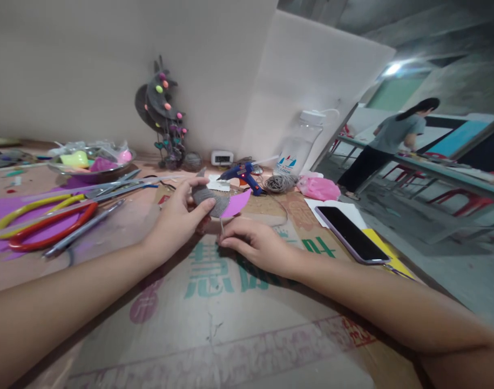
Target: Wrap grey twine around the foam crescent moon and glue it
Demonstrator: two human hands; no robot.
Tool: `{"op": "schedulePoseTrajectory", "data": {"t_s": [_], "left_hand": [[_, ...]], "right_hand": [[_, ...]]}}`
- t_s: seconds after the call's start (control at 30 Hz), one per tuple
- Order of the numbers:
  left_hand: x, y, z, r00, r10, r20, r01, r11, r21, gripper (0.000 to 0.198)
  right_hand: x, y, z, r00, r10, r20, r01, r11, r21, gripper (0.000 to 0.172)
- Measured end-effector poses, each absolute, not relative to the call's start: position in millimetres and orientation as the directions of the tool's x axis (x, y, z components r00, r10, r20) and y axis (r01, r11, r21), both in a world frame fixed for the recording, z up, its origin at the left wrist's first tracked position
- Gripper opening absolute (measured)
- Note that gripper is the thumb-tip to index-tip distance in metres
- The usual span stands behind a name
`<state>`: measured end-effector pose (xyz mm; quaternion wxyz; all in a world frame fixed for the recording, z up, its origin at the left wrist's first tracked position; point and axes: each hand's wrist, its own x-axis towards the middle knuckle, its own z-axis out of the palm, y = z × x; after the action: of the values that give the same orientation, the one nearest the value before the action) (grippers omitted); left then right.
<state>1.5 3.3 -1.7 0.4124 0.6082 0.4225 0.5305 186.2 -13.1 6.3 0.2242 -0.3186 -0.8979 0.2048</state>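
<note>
My left hand (177, 216) pinches a grey glittery curved piece (211, 201) with a pink foam piece (235, 203) stuck to its right end, thumb on top. Just below it, my right hand (255, 244) rests on the cardboard sheet (230, 319), fingers curled, its fingertips pinching a thin stem or wire (221, 226) that hangs from the grey piece. Both hands work near the middle of the table.
A blue glue gun (242, 174), twine ball (279, 183), pink bag (318, 188), phone (351, 234) and plastic jar (300, 145) lie right. Left: red and yellow scissors (48, 221), metal bowl (90, 162). A decorated ornament (163, 116) stands behind. A person (388, 143) stands far right.
</note>
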Motion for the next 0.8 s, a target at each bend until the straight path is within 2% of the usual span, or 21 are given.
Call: {"op": "schedulePoseTrajectory", "data": {"t_s": [0.07,0.13,0.3,0.4,0.5,0.7,0.8], "left_hand": [[1.4,1.9,-2.3,0.109,0.951,0.288,0.125,-0.301,0.945,0.026],[1.7,0.6,-2.4,0.153,0.946,0.285,0.179,-0.310,0.934,0.015],[4.8,-1.5,-2.8,0.289,0.914,0.287,0.299,-0.370,0.880,0.023],[7.1,-3.0,-5.6,0.354,0.906,0.232,0.247,-0.329,0.911,0.041],[7.7,-5.1,-8.5,0.418,0.880,0.224,0.237,-0.344,0.909,0.041],[5.7,-5.2,-9.0,0.436,0.808,0.397,0.459,-0.579,0.674,0.029],[5.7,-5.1,-8.1,0.453,0.790,0.414,0.481,-0.607,0.633,0.026]], "right_hand": [[188.9,-17.3,7.6,-0.672,0.687,0.278,0.507,0.699,-0.504,0.022],[192.0,-19.3,8.6,-0.655,0.694,0.299,0.522,0.702,-0.484,0.023],[198.2,-17.1,12.9,-0.589,0.693,0.417,0.580,0.721,-0.380,0.024],[198.9,-15.2,16.5,-0.560,0.698,0.447,0.570,0.716,-0.404,0.024],[197.4,-15.2,18.7,-0.532,0.710,0.461,0.551,0.704,-0.448,0.022],[194.4,-17.2,20.6,-0.515,0.714,0.475,0.540,0.700,-0.467,0.020],[194.6,-17.5,20.7,-0.512,0.717,0.473,0.545,0.697,-0.466,0.021]]}}
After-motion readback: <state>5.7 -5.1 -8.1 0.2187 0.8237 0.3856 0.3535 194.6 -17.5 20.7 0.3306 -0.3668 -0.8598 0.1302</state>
